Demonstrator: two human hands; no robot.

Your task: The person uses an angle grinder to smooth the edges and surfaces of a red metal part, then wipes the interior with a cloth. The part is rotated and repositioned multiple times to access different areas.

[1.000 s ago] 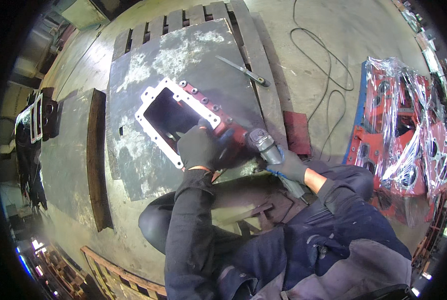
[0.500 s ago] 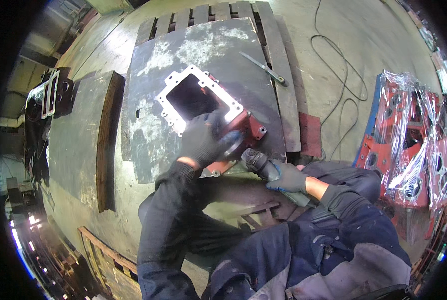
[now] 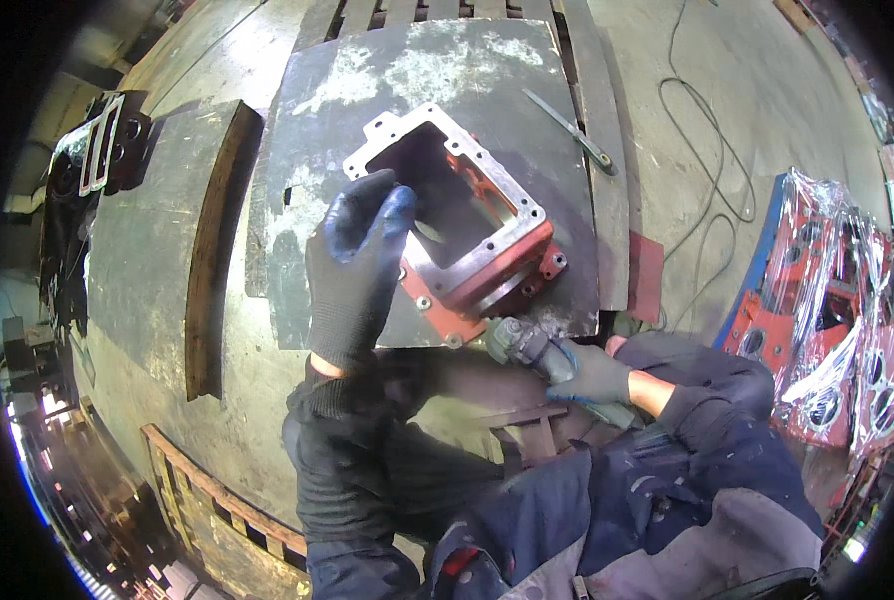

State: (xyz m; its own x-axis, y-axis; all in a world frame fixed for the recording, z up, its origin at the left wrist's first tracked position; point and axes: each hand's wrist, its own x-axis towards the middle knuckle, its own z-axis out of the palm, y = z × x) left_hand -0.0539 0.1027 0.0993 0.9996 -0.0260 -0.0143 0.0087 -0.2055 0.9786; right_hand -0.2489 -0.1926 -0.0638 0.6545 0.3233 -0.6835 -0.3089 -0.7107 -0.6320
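left hand: loosely curled, nothing visible in it (can't tell if it's touching metal tbh) | right hand: wrapped round a chunky power tool | red casting: just right of the left hand, the nearer one, by the near edge of the dark board, long axis far-left to near-right | looks: boxy, open-topped, shiny bare rim with bolt holes
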